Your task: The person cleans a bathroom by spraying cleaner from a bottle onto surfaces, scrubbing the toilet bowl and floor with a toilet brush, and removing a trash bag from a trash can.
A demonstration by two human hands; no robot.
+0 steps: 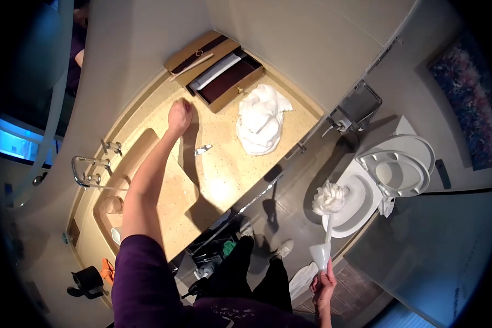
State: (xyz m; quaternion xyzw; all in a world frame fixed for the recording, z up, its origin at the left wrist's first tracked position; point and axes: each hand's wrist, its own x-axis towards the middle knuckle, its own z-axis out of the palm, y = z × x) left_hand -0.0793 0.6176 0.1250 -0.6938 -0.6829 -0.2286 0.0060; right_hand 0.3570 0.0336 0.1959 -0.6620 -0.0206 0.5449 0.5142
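My left hand (pixel 180 116) reaches over the stone countertop (pixel 213 175), its fingers closed. It is beside the near corner of a brown box with an open drawer (pixel 224 82); what lies inside the fingers, if anything, is hidden. At the lower right, my right hand (pixel 323 290) grips the handle end of a white toilet brush (pixel 329 199) with a shaggy head. A white cone-shaped guard sits on the handle just above the fingers. The brush head is in front of the white toilet (pixel 355 205), whose seat and lid are raised.
A crumpled white towel (pixel 261 120) and a small silvery packet (pixel 203 149) lie on the countertop. The sink (pixel 139 186) has a chrome faucet (pixel 87 167) and a drinking glass (pixel 113 205). A black hair dryer or cup-like item (pixel 86 281) is at lower left. A metal paper holder (pixel 361 101) is mounted near the toilet.
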